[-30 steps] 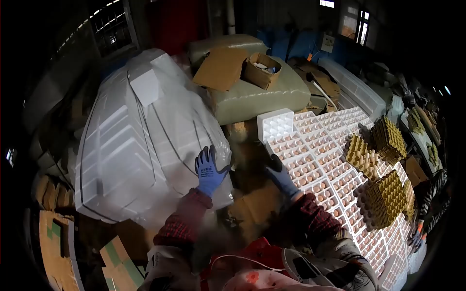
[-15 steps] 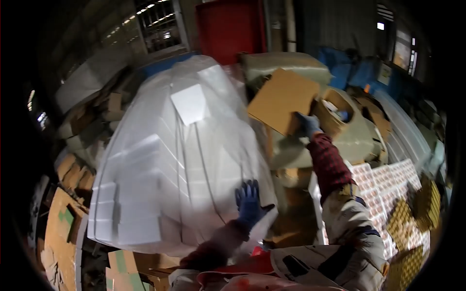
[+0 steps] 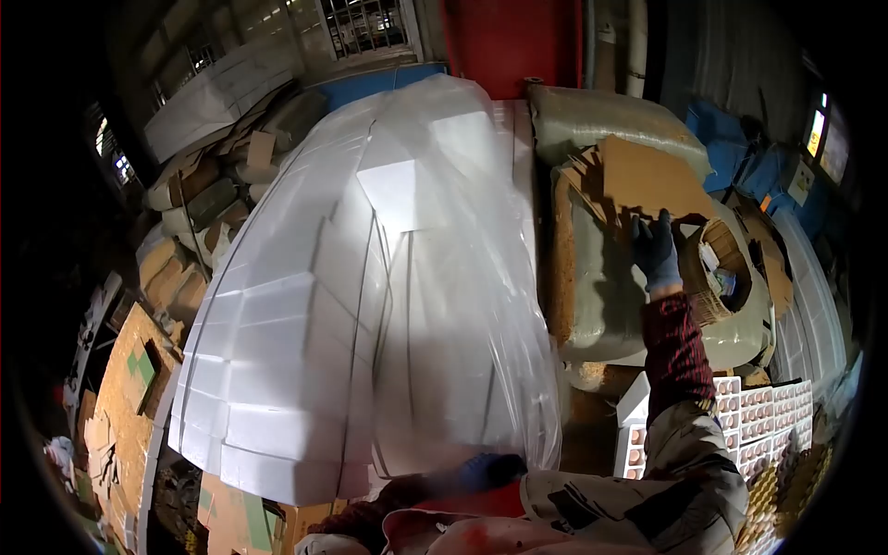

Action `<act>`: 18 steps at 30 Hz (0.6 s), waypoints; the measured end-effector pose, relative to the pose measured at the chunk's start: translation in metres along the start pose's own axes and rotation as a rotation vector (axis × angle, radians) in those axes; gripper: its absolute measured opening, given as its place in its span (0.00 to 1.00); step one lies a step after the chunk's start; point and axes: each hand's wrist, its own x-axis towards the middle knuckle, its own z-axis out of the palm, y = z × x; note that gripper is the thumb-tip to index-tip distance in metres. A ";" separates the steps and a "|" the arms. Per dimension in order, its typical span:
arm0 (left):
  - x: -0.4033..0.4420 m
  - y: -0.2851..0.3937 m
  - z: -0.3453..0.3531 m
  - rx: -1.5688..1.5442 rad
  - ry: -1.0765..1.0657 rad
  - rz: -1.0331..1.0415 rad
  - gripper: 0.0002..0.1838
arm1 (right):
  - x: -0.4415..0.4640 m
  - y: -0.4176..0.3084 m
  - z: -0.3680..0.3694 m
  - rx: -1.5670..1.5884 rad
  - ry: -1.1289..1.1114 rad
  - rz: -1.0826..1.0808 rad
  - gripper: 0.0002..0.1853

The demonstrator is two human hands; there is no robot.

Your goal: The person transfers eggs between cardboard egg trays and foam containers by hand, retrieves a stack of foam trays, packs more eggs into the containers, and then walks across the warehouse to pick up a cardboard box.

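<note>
My right hand (image 3: 657, 254), in a blue-grey glove, pinches the lower edge of a flat brown cardboard sheet (image 3: 655, 176) on top of a green plastic-wrapped bale (image 3: 601, 301). Just right of that hand stands an open cardboard box (image 3: 698, 287) with small items inside. At the bottom centre, my left hand (image 3: 490, 472) is blurred and partly hidden by its sleeve, beside the lower end of a large stack of white foam pieces (image 3: 264, 370) under clear plastic. Its fingers cannot be made out.
White trays of eggs (image 3: 757, 416) lie at lower right, with yellowish egg trays (image 3: 766, 490) beside them. Cardboard pieces (image 3: 129, 398) lean at lower left. Behind the bale stand a red panel (image 3: 513, 46) and blue covered objects (image 3: 717, 139).
The view has turned left. My right hand has gone from beside the egg trays to the cardboard sheet, which has shifted and uncovers other cardboard pieces. My left hand is now low at the frame's bottom.
</note>
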 end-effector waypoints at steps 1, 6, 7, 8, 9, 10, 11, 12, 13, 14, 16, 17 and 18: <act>-0.004 -0.007 0.004 -0.005 0.004 -0.003 0.14 | -0.011 0.008 -0.006 -0.241 -0.056 -0.199 0.24; 0.002 -0.078 0.035 0.016 0.061 0.219 0.18 | -0.147 0.080 0.130 -0.665 -0.315 -0.120 0.41; 0.003 -0.094 0.042 0.052 0.085 0.404 0.19 | -0.167 0.111 0.164 -1.013 -0.460 -0.390 0.42; -0.003 -0.111 0.049 0.011 0.071 0.357 0.20 | -0.182 0.119 0.190 -1.507 -0.662 -0.656 0.42; -0.021 -0.088 0.040 -0.067 0.047 0.254 0.20 | -0.190 0.156 0.187 -1.529 -0.916 -0.777 0.50; -0.033 -0.067 0.033 -0.138 0.024 0.161 0.21 | -0.196 0.185 0.181 -1.577 -1.325 -0.800 0.49; -0.042 -0.054 0.031 -0.188 0.009 0.109 0.22 | -0.211 0.204 0.170 -1.735 -1.563 -0.781 0.46; -0.051 -0.047 0.029 -0.239 -0.007 0.071 0.22 | -0.226 0.189 0.180 -1.851 -1.721 -0.581 0.44; -0.057 -0.044 0.028 -0.279 -0.023 0.053 0.23 | -0.226 0.195 0.155 -1.747 -1.671 -0.652 0.42; -0.062 -0.043 0.027 -0.309 -0.039 0.046 0.24 | -0.222 0.200 0.133 -1.651 -1.557 -0.791 0.39; -0.069 -0.035 0.026 -0.372 -0.066 0.037 0.25 | -0.219 0.169 0.119 -1.760 -1.436 -0.514 0.33; -0.072 -0.031 0.025 -0.408 -0.085 0.043 0.26 | -0.214 0.158 0.113 -1.945 -1.387 -0.444 0.30; -0.072 -0.025 0.024 -0.452 -0.105 0.040 0.26 | -0.208 0.152 0.101 -1.978 -1.376 -0.357 0.28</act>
